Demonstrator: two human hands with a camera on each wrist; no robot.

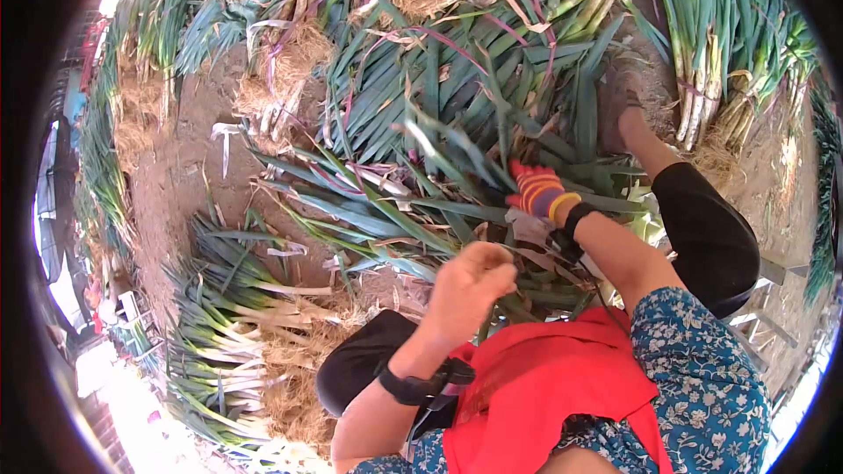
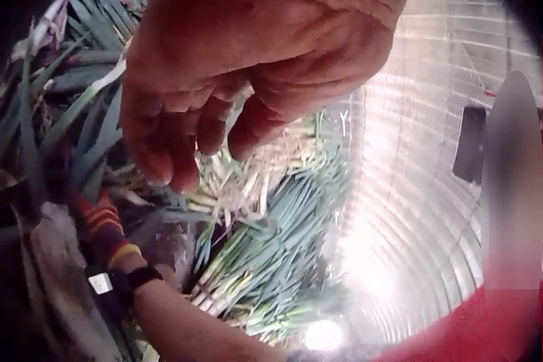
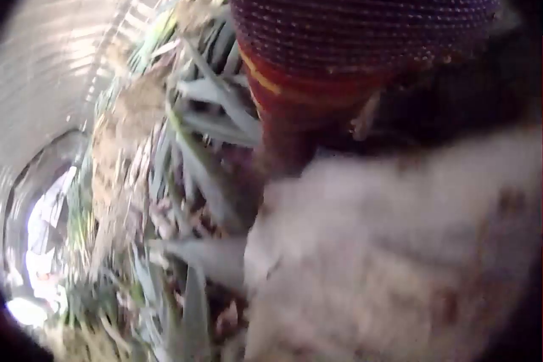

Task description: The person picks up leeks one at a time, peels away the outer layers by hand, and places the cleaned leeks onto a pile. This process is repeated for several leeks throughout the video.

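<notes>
In the head view the bare left hand (image 1: 474, 288) is raised above the lap, near leek leaves (image 1: 364, 224). The left wrist view shows this hand (image 2: 254, 48) with loosely bent fingers and nothing between them. The right hand (image 1: 540, 193) wears a striped red, yellow and purple glove and reaches among long green leaves. Its glove (image 3: 356, 27) fills the top of the right wrist view; the fingertips are hidden, so a grip cannot be made out. A pale, blurred, stained piece (image 3: 390, 252) lies close below the glove, covering part of the leaves.
Leeks with pale stems and tangled roots (image 1: 285, 369) lie at the lower left. Tied bundles (image 1: 702, 44) stand at the upper right, and more bundles (image 1: 272, 79) lie at the upper left. Brown ground (image 1: 206, 114) shows between them. A foot (image 1: 622, 110) rests beside the central leaves.
</notes>
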